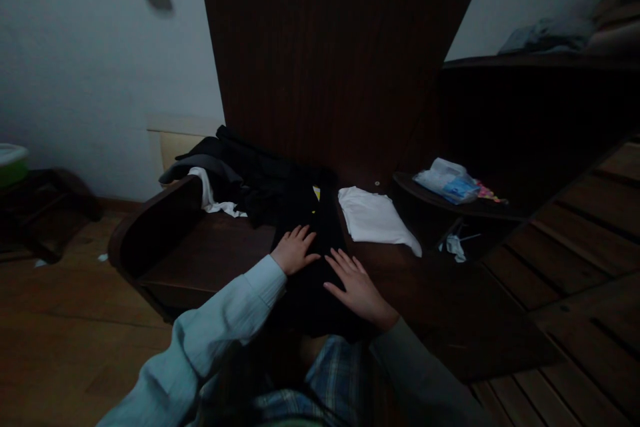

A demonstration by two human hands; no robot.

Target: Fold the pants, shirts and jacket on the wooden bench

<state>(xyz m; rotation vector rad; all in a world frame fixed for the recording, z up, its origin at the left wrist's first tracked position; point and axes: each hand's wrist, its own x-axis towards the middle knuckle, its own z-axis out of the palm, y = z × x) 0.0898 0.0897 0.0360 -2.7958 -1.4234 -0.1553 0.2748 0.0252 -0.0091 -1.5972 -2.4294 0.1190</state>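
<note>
A black garment [313,293] lies spread lengthwise over the dark wooden bench [220,247] in front of me; its exact kind is hard to make out in the dim light. On its left side rests my left hand [295,250], fingers spread and flat. My right hand [360,287] lies on its right side, also with fingers apart. Neither hand grips anything. A small yellow and white patch [317,193] shows near the garment's far end. Just right of the garment is a folded white cloth [375,217].
Dark clothes [215,157] are heaped at the bench's back left, with a white cloth [207,193] hanging out. At right, a low shelf [480,209] bears a plastic package [447,180]. A tall dark panel [330,67] stands behind. Slatted wood [590,247] rises at far right.
</note>
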